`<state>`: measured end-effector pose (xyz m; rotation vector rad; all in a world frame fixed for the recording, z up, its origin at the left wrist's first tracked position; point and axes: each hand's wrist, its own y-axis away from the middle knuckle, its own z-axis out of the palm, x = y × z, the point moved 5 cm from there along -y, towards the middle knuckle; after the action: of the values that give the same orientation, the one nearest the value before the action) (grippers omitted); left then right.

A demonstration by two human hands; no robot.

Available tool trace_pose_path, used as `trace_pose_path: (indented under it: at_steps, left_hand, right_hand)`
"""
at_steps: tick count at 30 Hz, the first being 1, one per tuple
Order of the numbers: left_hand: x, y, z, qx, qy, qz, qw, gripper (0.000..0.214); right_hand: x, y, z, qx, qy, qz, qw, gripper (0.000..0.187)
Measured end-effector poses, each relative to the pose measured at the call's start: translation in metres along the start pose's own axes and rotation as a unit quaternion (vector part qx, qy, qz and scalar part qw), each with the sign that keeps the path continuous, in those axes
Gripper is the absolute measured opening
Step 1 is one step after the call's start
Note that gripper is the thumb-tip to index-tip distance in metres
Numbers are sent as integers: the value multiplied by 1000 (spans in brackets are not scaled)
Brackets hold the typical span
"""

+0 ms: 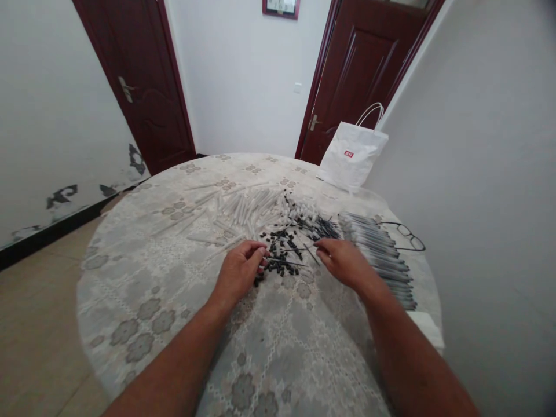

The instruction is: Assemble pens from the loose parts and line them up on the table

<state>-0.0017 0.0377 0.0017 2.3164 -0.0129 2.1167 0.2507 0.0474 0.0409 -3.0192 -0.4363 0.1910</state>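
Note:
My left hand (244, 265) is closed, thumb and fingers pinched at the left edge of a loose pile of small black pen caps (284, 267). A thin dark pen refill (289, 263) runs rightward from its fingertips. My right hand (341, 259) is pinched too, just right of the pile, and a thin dark rod, seemingly another refill, points left from its fingers. Behind the hands lie clear pen barrels (245, 207), small whitish pieces (304, 213) and a bunch of dark refills (325, 229). Fine detail at the fingertips is too small to tell.
A row of pens (380, 249) lies at the right, beside eyeglasses (410, 236). A white paper bag (354, 153) stands at the back right. The round table has a patterned cloth (152, 301). A white object (425, 329) sits by my right forearm.

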Motion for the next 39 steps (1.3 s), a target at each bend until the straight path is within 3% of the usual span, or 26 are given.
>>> trace_pose_path:
  at_steps: [4,11,18,28,31,35,39]
  left_hand:
    - [2,4,1,0,-99,47,994,29]
    - [4,6,5,-3,-271,168,948,21]
    - [1,5,7,-5,-333,190,924,22]
    - [-11,-7,-9,53,-424,243,871,34]
    - [-19,-13,-8,35,-484,230,843,45]
    - [-18,-15,1,8,-536,238,810,39]
    - [-15,-13,4,5,-512,264,817,30]
  right_hand:
    - [-28,-2,26,23,-22,-10,999,25]
    - [-26,5,43,11,-33,-55,998,23]
    - [-29,7,47,-22,-26,-61,998,19]
    - [-35,5,57,47,-54,-54,996,21]
    - [-36,4,60,44,-51,-54,996,19]
    - [-34,2,62,39,-57,-55,996,18]
    - [-33,1,64,43,-57,-51,996,17]
